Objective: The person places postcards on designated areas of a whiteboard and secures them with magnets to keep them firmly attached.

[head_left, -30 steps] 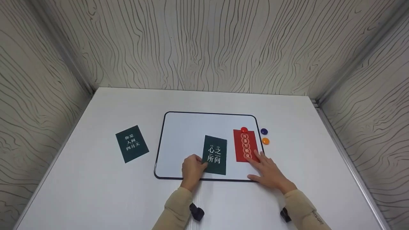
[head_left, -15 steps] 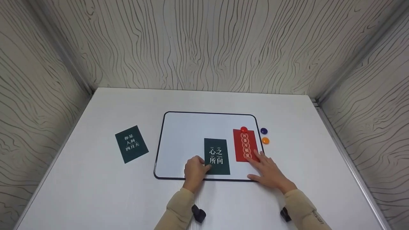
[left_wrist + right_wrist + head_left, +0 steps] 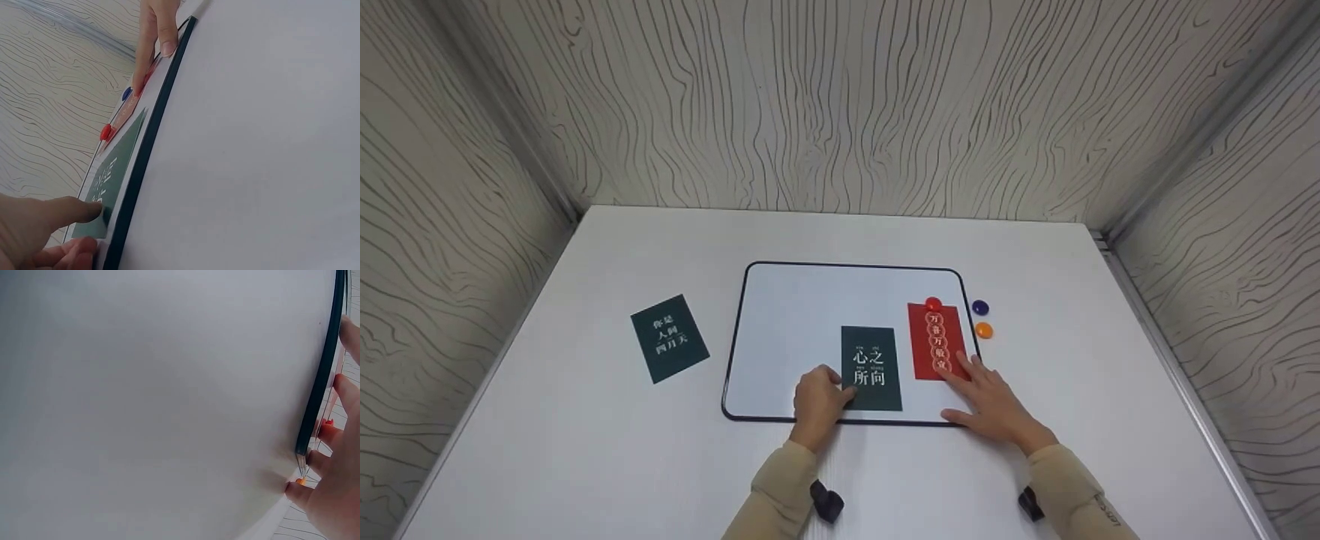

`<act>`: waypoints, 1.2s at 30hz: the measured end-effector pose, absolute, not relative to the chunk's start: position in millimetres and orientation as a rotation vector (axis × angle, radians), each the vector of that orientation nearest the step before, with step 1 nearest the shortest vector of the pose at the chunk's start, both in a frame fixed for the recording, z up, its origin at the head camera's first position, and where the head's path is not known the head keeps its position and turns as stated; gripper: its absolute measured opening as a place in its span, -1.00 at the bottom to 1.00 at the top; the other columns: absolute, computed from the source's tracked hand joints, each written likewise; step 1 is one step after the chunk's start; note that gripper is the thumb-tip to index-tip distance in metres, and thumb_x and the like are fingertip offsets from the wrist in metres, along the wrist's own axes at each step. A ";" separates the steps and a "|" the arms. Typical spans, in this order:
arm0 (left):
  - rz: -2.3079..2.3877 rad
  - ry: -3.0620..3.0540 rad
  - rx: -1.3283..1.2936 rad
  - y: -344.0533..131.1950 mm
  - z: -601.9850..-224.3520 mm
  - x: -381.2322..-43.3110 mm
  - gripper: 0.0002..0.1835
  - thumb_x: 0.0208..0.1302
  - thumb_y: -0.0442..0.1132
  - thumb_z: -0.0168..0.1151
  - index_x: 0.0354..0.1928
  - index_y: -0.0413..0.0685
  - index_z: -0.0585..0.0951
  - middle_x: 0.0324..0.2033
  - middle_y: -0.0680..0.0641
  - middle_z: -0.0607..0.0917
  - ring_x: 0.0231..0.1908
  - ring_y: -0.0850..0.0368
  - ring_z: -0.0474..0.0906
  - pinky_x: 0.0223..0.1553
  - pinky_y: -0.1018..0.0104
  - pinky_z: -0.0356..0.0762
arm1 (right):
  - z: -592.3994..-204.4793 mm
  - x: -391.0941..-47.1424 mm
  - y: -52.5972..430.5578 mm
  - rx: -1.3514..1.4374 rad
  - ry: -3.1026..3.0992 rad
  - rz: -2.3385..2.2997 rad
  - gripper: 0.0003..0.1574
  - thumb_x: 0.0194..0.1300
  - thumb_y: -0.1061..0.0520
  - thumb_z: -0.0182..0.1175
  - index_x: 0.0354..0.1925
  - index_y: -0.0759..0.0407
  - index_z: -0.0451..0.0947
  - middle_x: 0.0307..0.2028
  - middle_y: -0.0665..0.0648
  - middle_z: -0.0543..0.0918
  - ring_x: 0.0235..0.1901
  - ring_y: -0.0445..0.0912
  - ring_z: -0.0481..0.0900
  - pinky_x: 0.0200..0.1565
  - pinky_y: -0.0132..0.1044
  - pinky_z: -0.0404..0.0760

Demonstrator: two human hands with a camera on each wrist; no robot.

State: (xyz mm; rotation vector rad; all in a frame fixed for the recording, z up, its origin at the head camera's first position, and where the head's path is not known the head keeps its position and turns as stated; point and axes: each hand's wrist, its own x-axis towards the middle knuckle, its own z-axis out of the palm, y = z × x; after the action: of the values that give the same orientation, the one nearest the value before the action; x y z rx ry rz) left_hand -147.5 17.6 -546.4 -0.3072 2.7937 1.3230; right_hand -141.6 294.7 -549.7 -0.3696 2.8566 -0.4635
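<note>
My left hand (image 3: pixel 819 401) pinches the lower left edge of a dark green card (image 3: pixel 872 345) with white Chinese characters; the thumb lies on top, seen also in the left wrist view. This card lies on a black-framed whiteboard (image 3: pixel 787 315). Beside it on the right is a red card (image 3: pixel 919 352) with a round red magnet (image 3: pixel 933 304) at its top edge. Fingers spread, my right hand (image 3: pixel 990 405) rests over the board's lower right corner, fingertips on the bottom of the red card.
A second green card (image 3: pixel 669 337) lies tilted on the white table (image 3: pixel 585 450), left of the board. Just off the board's right edge sit a dark blue magnet (image 3: pixel 980 308) and an orange magnet (image 3: pixel 984 330). Wood-patterned panels (image 3: pixel 840 112) enclose the table's back and sides.
My left hand has slid slightly right and toward me with the green card, which has turned straighter and now lies flat on the board. The right hand has stayed still.
</note>
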 end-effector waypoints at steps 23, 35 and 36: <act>0.881 3.125 0.492 -9.4 -552.5 -149.4 -0.88 0.27 -0.25 0.23 -0.18 -0.05 0.66 -0.29 0.01 0.66 -0.25 0.20 0.63 -0.15 0.33 0.68 | -549.7 -139.8 294.5 -0.319 2.865 -0.498 -0.06 0.15 -0.21 0.31 0.43 -0.22 0.17 0.53 0.19 0.00 0.48 0.27 0.00 0.34 0.36 0.24; 0.408 3.142 0.933 -14.6 -550.3 -148.7 -0.68 0.32 -0.03 0.19 0.05 0.05 0.63 -0.02 0.04 0.67 0.04 0.17 0.58 0.16 0.21 0.58 | -547.6 -140.0 294.0 -0.317 2.863 -0.526 -0.06 0.16 -0.23 0.29 0.44 -0.22 0.16 0.52 0.19 0.03 0.47 0.27 0.04 0.30 0.33 0.32; 0.406 3.127 0.937 -14.4 -550.4 -148.0 -0.65 0.33 -0.02 0.18 0.08 0.06 0.61 0.03 0.04 0.65 0.09 0.16 0.57 0.19 0.19 0.56 | -546.9 -140.2 293.7 -0.305 2.857 -0.539 -0.06 0.17 -0.22 0.29 0.44 -0.21 0.16 0.52 0.18 0.03 0.48 0.26 0.03 0.31 0.32 0.31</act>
State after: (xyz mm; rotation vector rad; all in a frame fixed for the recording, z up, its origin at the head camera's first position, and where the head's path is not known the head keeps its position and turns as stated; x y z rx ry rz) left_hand -148.0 -14.4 -550.4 0.9369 3.1274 0.4059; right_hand -140.2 293.7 -546.9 -0.3052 2.8572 -0.5394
